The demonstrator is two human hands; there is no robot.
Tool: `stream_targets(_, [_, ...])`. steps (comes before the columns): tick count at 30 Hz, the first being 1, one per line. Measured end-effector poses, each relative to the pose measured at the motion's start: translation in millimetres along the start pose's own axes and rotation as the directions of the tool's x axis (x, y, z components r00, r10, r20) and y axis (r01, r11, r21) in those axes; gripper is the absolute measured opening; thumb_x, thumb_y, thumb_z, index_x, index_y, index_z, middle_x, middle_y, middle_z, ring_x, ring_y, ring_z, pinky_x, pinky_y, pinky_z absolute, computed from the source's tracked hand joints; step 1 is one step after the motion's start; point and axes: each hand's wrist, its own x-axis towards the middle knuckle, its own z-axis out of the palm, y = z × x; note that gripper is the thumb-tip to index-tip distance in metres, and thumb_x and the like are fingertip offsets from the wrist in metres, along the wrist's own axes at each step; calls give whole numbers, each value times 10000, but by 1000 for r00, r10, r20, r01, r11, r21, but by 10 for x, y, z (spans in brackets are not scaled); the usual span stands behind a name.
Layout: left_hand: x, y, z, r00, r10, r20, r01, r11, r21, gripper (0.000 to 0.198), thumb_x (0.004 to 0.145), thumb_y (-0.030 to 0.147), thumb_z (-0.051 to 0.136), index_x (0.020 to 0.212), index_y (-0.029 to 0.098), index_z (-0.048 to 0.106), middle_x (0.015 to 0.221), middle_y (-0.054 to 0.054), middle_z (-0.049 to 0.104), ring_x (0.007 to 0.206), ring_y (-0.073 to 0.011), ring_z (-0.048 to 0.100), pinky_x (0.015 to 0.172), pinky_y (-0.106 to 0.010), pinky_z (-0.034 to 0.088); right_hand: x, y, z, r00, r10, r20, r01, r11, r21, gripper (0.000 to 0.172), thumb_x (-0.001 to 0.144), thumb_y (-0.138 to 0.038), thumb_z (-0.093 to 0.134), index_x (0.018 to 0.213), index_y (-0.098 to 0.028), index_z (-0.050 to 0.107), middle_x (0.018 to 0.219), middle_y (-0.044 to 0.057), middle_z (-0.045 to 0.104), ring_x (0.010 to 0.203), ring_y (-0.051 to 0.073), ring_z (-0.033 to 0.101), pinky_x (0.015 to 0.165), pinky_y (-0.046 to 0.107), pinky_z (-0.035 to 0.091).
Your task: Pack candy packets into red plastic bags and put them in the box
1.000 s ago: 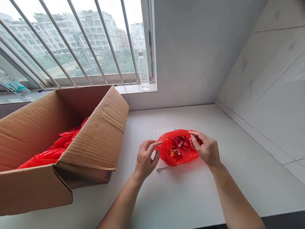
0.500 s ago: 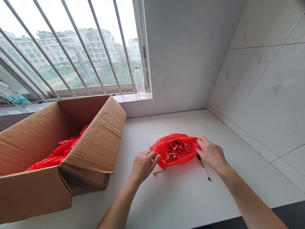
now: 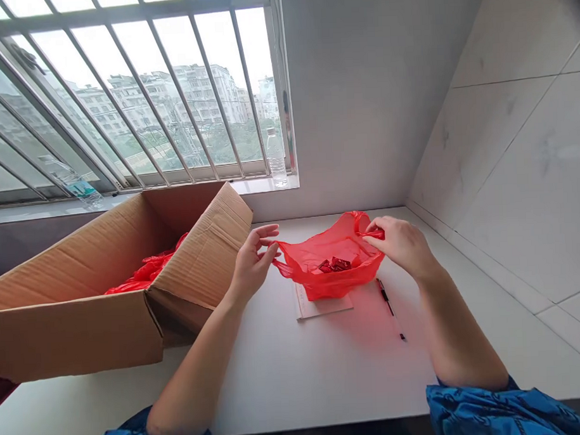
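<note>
A red plastic carrier bag (image 3: 330,270) stands half open on the white counter (image 3: 296,382), with several red-wrapped sweets (image 3: 335,264) visible at its bottom. My right hand (image 3: 400,244) pinches the bag's right handle at the top edge. My left hand (image 3: 251,264) holds the bag's left handle between its fingers. A white paper sheet (image 3: 323,307) lies partly under the bag. A black-and-white pen (image 3: 389,307) lies on the counter just below my right hand, not touching it.
An open cardboard box (image 3: 70,333) with red plastic inside (image 3: 147,273) stands left of my left hand. A plastic bottle (image 3: 276,158) stands on the barred window's sill. Tiled walls rise behind and to the right of the counter.
Both hands have lifted the bag by its handles and spread it open. The bag now stands taller, and the sweets sit deeper inside. The pen and paper show more clearly.
</note>
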Motion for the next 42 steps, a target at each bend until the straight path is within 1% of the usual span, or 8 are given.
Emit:
stream_targets(8, [412,344,-77,965,248,-80,-251,968,-23,345,826,257,715,1162,220,644,1315,-95,611,1088,-177,644,874,-289,585,92,-217,28,905,119,-409,197,734,650,244,895,-467,578,844,-228,570,1178,76,663,1076,230,621,856,359,497])
stream_targets(14, [488,432,-74,832,533,-153,-429,794,430,228,906,344,655,1091,214,681,1219,-63,632,1082,-170,650,897,-314,603,150,-268,195,977,173,-126,84,231,969,254,947,-477,475,867,-243,534,1072,55,693,1053,230,667,805,365,550])
stream_targets(17, [489,436,71,819,541,-191,-431,800,418,224,910,346,659,1089,212,677,1106,-40,642,951,-137,678,864,-302,615,126,-378,254,980,189,-57,51,35,998,223,910,-468,590,901,-246,611,987,24,683,970,197,677,863,365,547])
stream_targets(24, [272,611,577,901,431,51,-432,902,11,120,891,270,687,995,210,687,1072,-39,607,937,-145,672,806,-300,634,-84,-801,339,971,-218,95,-17,334,943,531,801,-452,761,1288,-305,607,1256,55,635,921,177,632,765,308,541])
stream_targets(29, [125,420,658,916,399,-36,-400,916,-19,278,879,296,703,1144,241,640,1198,-78,612,1142,-212,621,1029,-401,530,-108,-851,410,977,-188,99,-32,330,943,358,936,-524,558,1094,-245,717,833,7,623,565,98,466,530,256,416])
stream_targets(33, [22,84,677,979,96,179,-68,985,-155,620,885,376,688,1432,282,413,1274,-103,612,1224,-249,578,1068,-435,464,-57,-773,403,957,-163,239,-208,189,960,408,936,-547,547,1141,-230,702,585,-50,465,542,113,431,527,251,393])
stream_targets(36, [-26,-83,675,875,-121,469,264,930,-254,556,926,442,608,1422,248,449,942,-63,678,932,-213,670,891,-380,534,-9,-693,406,926,-215,311,-284,148,947,408,910,-569,573,1056,-215,714,628,-37,537,493,93,383,480,247,365])
stream_targets(42, [-18,-111,586,833,-254,492,497,733,-465,497,880,346,670,1352,244,554,850,-31,629,772,-139,613,780,-287,516,-15,-527,381,820,-434,374,-196,400,895,255,892,-422,647,1012,-198,665,760,-1,649,596,109,550,532,227,427])
